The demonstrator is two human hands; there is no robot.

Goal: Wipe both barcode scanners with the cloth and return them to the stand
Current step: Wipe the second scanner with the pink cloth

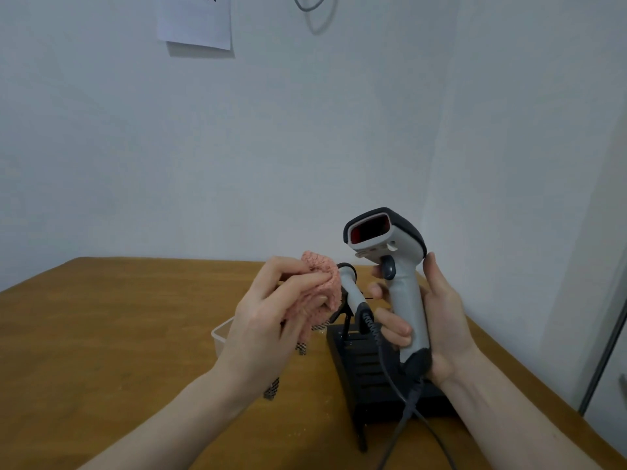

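Note:
My right hand [441, 320] grips the handle of a grey and black barcode scanner [393, 252], held upright above the table with its red window facing me. Its coiled cable [403, 412] hangs down toward the table. My left hand [271, 320] holds a bunched pink cloth [322, 276] just left of the scanner, apart from it. A second grey scanner [353, 290] rests tilted on the black stand [366, 364] between my hands, partly hidden by the cloth.
The brown wooden table [118, 334] meets a white wall behind. A clear plastic container [220, 335] sits behind my left hand. A paper sheet [195, 20] hangs on the wall. The table's right edge runs close to my right forearm.

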